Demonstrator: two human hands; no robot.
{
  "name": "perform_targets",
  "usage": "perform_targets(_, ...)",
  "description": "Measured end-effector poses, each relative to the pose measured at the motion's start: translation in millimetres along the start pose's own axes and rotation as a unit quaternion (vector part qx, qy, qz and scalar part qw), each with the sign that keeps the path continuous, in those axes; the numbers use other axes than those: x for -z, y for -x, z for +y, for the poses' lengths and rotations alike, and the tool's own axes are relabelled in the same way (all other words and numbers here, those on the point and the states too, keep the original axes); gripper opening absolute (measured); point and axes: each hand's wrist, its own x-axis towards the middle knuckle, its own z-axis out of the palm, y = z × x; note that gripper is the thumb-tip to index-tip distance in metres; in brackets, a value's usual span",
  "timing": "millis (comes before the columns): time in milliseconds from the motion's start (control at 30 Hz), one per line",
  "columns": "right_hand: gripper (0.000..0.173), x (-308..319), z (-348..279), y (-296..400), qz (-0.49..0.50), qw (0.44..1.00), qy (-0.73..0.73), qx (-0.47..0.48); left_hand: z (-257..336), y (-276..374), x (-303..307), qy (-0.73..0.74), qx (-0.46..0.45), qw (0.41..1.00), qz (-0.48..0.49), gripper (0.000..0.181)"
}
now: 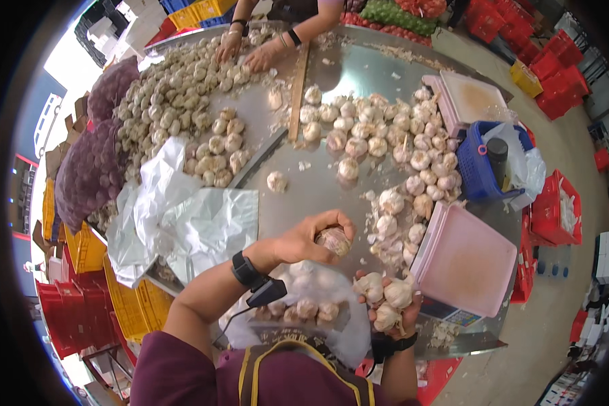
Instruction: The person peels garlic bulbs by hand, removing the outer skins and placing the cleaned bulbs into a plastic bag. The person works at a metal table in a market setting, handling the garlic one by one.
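Observation:
My left hand (pixel 304 242) is curled around one garlic bulb (pixel 334 240), held above the metal table (pixel 284 213). In my right hand (pixel 410 313), palm up, rest three garlic bulbs (pixel 387 320) near the table's front edge. Between my arms, close to my body, an open clear plastic bag (pixel 352 289) holds several garlic bulbs (pixel 307 308). A single bulb (pixel 277 181) lies apart on the metal. Just beyond my right hand, loose bulbs (pixel 386 225) and peeled skins sit beside a pink-topped scale (pixel 467 261).
A wooden divider (pixel 298 91) separates a large garlic heap (pixel 172 96) from the right side. Another person's hands (pixel 264 55) touch that heap. White plastic sheets (pixel 182 218) lie at left. A second scale (pixel 474 96) and a blue basket (pixel 487 162) stand at right.

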Motion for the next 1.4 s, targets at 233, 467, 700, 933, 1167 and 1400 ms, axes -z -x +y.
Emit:
perform_targets(233,0.07,-37.7,30.3,65.6,0.014,0.995,0.037,0.087,-25.9,68.8,-26.1,0.045,0.091,0.995,0.02,0.032)
perform_targets(467,0.061,-82.3,91.3,86.7,0.01,0.995,0.07,0.076,-34.7,100.9,-47.5,0.115,0.079,0.988,0.061,0.024)
perform_targets(700,0.068,-14.1,107.2,58.2,0.155,0.962,0.2,-0.1,-22.3,122.0,-41.9,0.139,0.046,0.984,0.106,0.025)
perform_targets(933,0.048,-31.0,117.6,26.8,0.33,0.508,0.795,0.03,-16.0,165.1,-21.5,0.128,0.05,0.969,0.204,0.022)
perform_targets(1167,0.051,-42.9,166.0,-7.3,0.124,0.428,0.888,0.114,-9.4,191.8,-8.2,0.128,0.056,0.954,0.267,0.021)
perform_targets(1400,0.049,-29.2,197.5,-50.2,0.071,0.437,0.884,0.149,-4.1,209.1,10.5,0.13,0.025,0.947,0.291,0.022)
